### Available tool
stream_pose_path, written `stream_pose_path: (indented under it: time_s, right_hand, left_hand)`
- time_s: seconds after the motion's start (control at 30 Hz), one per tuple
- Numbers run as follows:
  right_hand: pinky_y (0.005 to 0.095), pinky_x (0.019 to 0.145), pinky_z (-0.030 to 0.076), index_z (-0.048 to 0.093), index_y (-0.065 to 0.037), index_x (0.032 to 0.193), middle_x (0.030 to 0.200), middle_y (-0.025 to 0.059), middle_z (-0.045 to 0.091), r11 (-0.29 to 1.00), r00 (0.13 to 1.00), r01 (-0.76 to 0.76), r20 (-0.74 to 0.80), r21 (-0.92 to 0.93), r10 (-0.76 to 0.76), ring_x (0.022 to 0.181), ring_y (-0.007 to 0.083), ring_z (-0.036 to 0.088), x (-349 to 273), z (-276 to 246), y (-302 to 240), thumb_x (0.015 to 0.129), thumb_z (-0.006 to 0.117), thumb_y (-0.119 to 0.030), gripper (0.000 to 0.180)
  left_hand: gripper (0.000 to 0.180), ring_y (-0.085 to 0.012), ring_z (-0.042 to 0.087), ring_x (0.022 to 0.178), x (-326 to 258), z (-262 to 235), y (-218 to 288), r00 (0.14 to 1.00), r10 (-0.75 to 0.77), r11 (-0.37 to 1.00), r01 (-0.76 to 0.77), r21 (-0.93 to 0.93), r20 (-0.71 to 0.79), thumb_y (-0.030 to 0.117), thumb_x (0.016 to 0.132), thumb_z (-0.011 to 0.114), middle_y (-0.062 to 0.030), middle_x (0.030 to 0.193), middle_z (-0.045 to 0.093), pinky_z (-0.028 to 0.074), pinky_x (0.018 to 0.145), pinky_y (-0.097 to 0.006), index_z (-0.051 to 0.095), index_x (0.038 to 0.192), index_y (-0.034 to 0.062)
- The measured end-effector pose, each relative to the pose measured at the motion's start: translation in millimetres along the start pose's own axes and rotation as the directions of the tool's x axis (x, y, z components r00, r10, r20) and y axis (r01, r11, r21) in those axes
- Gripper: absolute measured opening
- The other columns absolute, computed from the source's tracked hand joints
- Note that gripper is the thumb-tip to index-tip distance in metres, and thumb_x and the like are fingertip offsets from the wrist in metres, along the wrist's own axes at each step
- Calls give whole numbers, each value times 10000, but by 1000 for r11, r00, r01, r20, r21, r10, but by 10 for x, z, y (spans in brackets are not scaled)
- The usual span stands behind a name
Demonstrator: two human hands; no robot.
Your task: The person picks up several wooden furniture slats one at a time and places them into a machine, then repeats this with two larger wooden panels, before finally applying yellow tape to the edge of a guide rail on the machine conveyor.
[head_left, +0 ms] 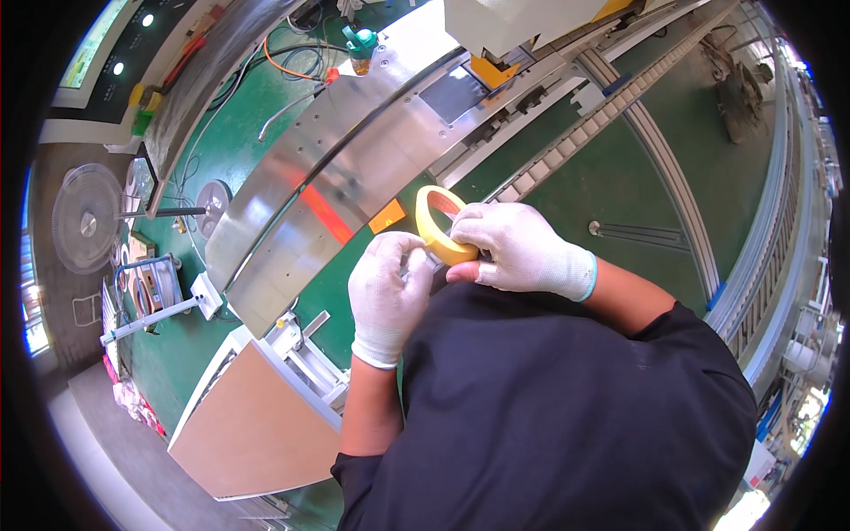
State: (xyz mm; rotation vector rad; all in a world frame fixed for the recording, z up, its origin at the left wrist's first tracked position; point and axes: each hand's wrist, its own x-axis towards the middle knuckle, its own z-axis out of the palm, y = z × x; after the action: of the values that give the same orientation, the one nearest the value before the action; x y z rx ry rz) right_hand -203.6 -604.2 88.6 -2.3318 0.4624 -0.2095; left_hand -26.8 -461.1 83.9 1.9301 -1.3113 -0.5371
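Note:
A roll of yellow adhesive tape [458,252] is held up in front of my chest, its ring tilted so that the inner core shows. My right hand [522,248], in a white knit glove, grips the roll's right side between thumb and fingers. On the other side, my left hand [388,288], gloved the same way, is closed with its fingertips pinched against the roll's outer edge. Whether a loose end of tape lies between those fingertips is too small to make out.
Beyond my hands runs a long shiny metal machine bed [354,133] with a red strip and a yellow label [387,215]. A green-lidded bottle [360,49] stands on it. Cable chain [575,128] and rails lie right; a tan-topped cart [257,425] stands lower left.

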Motion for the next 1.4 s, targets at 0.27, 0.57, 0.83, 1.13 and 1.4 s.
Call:
stream_pose_path:
  time_s: [0.27, 0.57, 0.83, 1.13, 1.4]
  right_hand:
    - [422, 791, 536, 698, -67, 1046, 1025, 114, 687, 1000, 998, 3, 55, -9, -2, 894, 334, 682, 1, 3, -20, 805, 846, -373, 416]
    - [428, 804, 534, 703, -59, 1070, 1024, 115, 691, 1000, 999, 15, 34, -18, -14, 902, 331, 682, -12, 3, 22, 816, 833, -388, 436]
    - [419, 822, 532, 707, -57, 1070, 1035, 108, 697, 998, 998, -44, 51, -34, 45, 926, 319, 684, -29, -2, 26, 827, 819, -419, 450]
    - [426, 847, 531, 711, -67, 1074, 1050, 110, 693, 999, 995, -33, 95, -20, 35, 949, 326, 680, -67, -1, 49, 850, 805, -370, 388]
    - [508, 1223, 274, 775, -144, 979, 1106, -32, 724, 943, 990, 132, -10, -305, -141, 1268, 209, 576, -28, -252, -53, 841, 805, -429, 319]
  left_hand:
    - [241, -253, 716, 885, -28, 78, -13, 999, -44, 974, 38, -222, -21, 81, 898, 762, -128, 1077, 713, 583, 797, -338, 715, 1130, 38]
    - [106, -293, 697, 873, -31, 100, -86, 987, 150, 988, -149, 29, -52, 3, 943, 675, -161, 995, 699, 561, 812, -351, 686, 1047, -4]
    - [159, -292, 692, 911, -40, 145, -65, 999, 46, 996, -46, -76, -2, 15, 942, 635, -159, 1011, 688, 555, 849, -369, 666, 1095, -12]
    - [143, -221, 682, 896, -28, 142, -27, 995, -57, 985, 69, -161, 77, 26, 933, 686, -133, 996, 684, 548, 812, -331, 667, 1069, -16]
    - [98, -273, 652, 838, 62, 113, -78, 974, 224, 974, -225, 39, 44, 3, 979, 632, -150, 962, 655, 536, 798, -342, 637, 1077, -11]
